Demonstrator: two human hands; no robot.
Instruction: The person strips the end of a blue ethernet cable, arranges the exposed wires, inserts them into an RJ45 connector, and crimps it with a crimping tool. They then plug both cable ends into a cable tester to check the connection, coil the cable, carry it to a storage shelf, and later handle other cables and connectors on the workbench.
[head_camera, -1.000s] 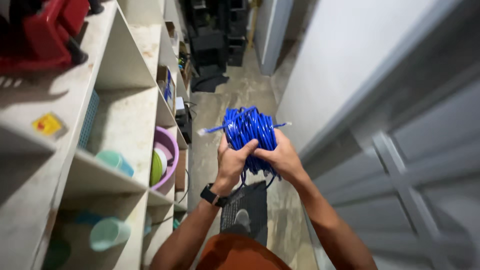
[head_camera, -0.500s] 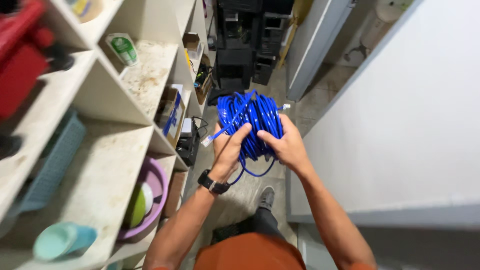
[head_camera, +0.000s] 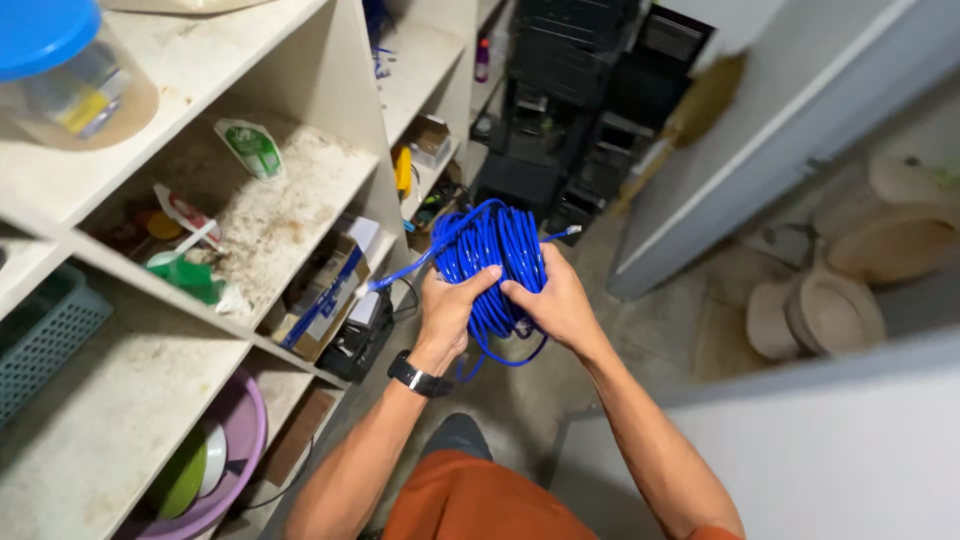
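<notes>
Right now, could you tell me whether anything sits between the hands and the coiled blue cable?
Nothing visible does. The left hand and right hand both already wrap directly around the coiled blue cable, bare skin on the strands, with a loose plug end trailing left toward the white shelves.

Dusty white shelving (head_camera: 330, 120) down the left, grey floor (head_camera: 520, 400) below.

Top shelf carries a clear tub with a blue lid (head_camera: 60, 75). Next one down holds a green-and-white pouch (head_camera: 250, 148), a red-and-white packet (head_camera: 180, 212) and a scrap of green plastic (head_camera: 190, 278) on a grimy board. A teal basket (head_camera: 45, 335) sits at the far left. Lower down lie a cardboard box (head_camera: 325, 300) and a purple bowl (head_camera: 225, 450) with green and white dishes inside. Black equipment (head_camera: 570, 130) stands stacked on the floor at the far end.
</notes>
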